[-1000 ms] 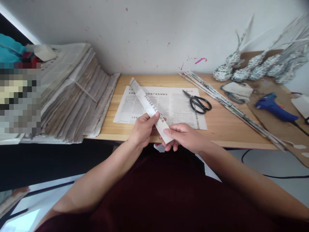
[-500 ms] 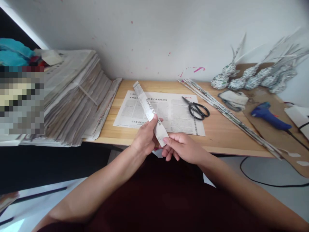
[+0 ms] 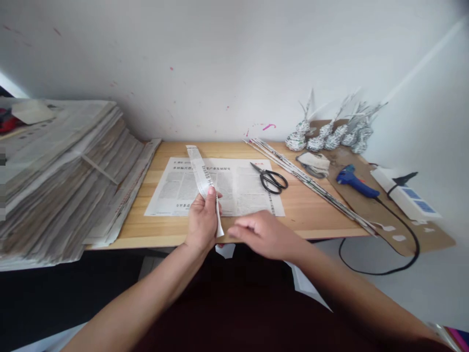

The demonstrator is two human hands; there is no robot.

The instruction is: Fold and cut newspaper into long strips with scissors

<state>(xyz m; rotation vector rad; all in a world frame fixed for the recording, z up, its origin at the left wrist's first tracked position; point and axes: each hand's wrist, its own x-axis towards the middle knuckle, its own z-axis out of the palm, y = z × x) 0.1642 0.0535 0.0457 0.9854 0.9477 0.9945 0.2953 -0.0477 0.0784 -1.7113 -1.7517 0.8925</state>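
Head view: left hand (image 3: 202, 220) holds strip (image 3: 198, 166) over newspaper (image 3: 234, 190) reading "发展探究".

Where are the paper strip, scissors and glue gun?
Paper strip (image 3: 198, 167): head view, on its printed upper length.
Scissors (image 3: 263, 172): head view, around the pivot, between blades and handles.
Glue gun (image 3: 354, 184): head view, on its blue body.

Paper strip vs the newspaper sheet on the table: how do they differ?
The paper strip is narrow; the newspaper sheet is broad. The strip is held in the left hand; the sheet lies on the table. The strip bends; the sheet is flat. Both carry print.
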